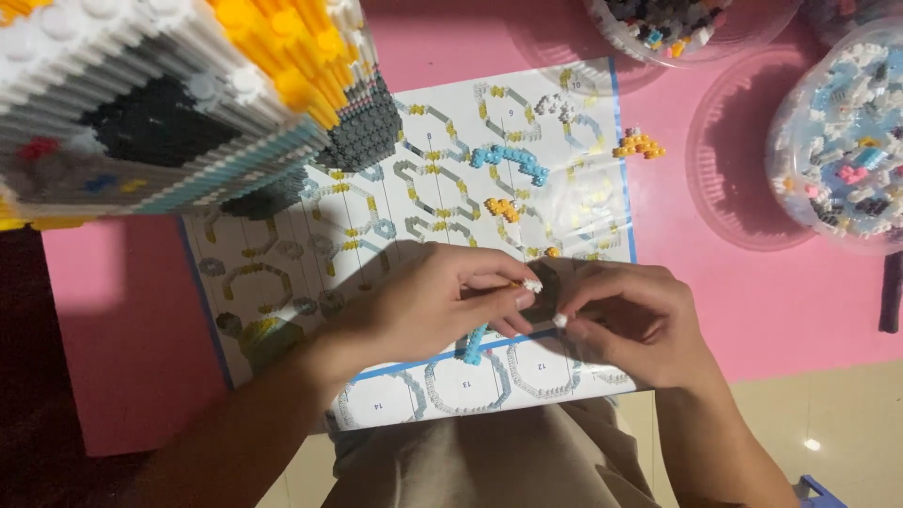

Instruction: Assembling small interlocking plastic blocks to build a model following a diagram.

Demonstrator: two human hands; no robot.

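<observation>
The left hand (428, 301) pinched a small strip of tiny studded plastic bricks (475, 343), its pale blue end hanging below the fingers and a white-and-orange tip showing near the thumb. The strip's long axis ran roughly from lower left to upper right, toward the right hand (625, 320). That hand was closed narrow, thumb and forefinger nipping a single white brick (561, 321) just beside the strip. Both hands met over the lower middle of a glossy instruction sheet (282, 273), white with a blue border and printed with hexagonal ring diagrams.

On the sheet lay a curved blue brick chain (513, 158) and a short orange cluster (503, 208); another orange cluster (640, 146) lay just off its right edge. The sheet rested on a smooth pink tabletop (752, 301). At upper left loomed a large blocky brick model (169, 94), ridged, in white, yellow, black and grey. Clear round plastic tubs (842, 141) of mixed loose bricks stood at upper right. Pale floor tile (828, 442) showed below the tabletop's edge.
</observation>
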